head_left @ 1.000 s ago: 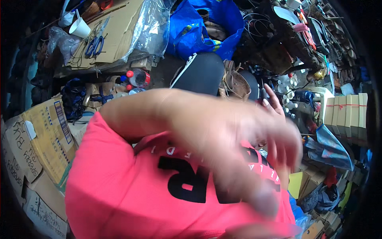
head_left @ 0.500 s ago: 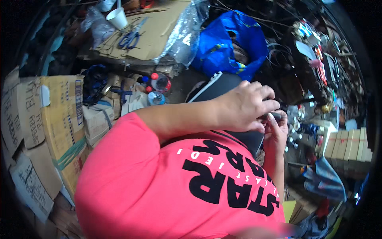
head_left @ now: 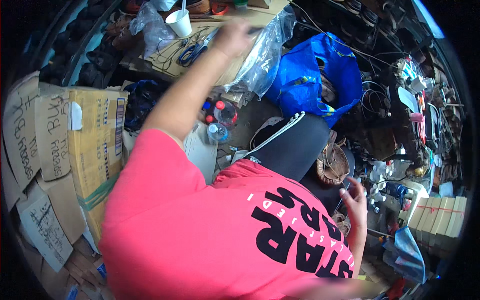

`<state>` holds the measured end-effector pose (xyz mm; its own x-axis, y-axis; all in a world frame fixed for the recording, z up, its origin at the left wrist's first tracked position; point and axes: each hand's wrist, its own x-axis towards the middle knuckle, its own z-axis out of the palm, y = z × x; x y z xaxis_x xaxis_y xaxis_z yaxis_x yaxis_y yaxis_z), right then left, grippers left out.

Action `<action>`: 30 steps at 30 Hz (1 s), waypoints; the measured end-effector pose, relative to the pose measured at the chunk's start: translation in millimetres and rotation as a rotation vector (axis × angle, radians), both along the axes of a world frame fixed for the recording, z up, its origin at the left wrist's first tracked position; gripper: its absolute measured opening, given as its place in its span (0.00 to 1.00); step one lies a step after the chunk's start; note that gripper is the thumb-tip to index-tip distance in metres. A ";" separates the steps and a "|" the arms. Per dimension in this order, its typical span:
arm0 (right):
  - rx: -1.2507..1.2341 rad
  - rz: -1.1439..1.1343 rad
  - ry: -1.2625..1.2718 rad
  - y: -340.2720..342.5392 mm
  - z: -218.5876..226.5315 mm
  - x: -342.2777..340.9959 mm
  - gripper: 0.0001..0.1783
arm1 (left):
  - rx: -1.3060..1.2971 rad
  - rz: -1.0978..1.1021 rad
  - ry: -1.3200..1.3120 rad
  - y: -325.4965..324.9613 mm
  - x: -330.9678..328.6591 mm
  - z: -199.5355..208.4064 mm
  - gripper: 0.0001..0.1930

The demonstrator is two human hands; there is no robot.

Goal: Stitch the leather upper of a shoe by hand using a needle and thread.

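At the far side, my left hand (head_left: pixel 232 39) reaches over a cardboard sheet (head_left: pixel 220 75). It is closed and smeared by motion, with a small dark thing at its fingertips that I cannot make out. My right hand (head_left: pixel 355 202) is on the right, thumb and fingers apart, and I see nothing gripped in it. Just beyond its fingertips, a brown leather shoe (head_left: pixel 334 169) rests by my dark-clad leg (head_left: pixel 295 150), with loose thread-like strands on it. Blue-handled scissors (head_left: pixel 190 54) lie on the cardboard, left of my left hand.
A white cup (head_left: pixel 179 25) stands on the cardboard beside clear plastic wrap (head_left: pixel 267 55). Plastic bottles (head_left: pixel 218 131) are on the floor below. A blue bag (head_left: pixel 315 75) sits beyond my leg. Cardboard boxes (head_left: pixel 92 140) line the left; small containers (head_left: pixel 382 172) crowd the right.
My left hand has left my right hand and swung up and left to the cardboard. My right hand has dropped lower, its fingers apart. The brown shoe has come into sight.
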<state>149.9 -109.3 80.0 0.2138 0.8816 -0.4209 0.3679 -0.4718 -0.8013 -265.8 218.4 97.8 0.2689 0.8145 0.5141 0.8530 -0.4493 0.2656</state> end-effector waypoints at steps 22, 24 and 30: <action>0.730 -1.099 0.807 -166.2 -1.7 236.4 0.04 | -0.355 -1.179 0.025 -150.4 190.4 -58.3 0.20; 0.813 -1.091 0.882 -209.2 34.1 260.3 0.04 | -0.383 -1.185 0.140 -171.4 213.2 -58.0 0.24; 1.098 -1.285 0.572 -353.8 132.5 287.1 0.09 | -0.529 -1.200 0.104 -182.8 246.2 -59.9 0.22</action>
<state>437.0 -463.0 212.5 0.9781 0.1946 -0.0732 -0.1744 0.5764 -0.7983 -19.6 35.6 37.9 0.9802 0.1384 0.1417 0.0262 -0.7995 0.6001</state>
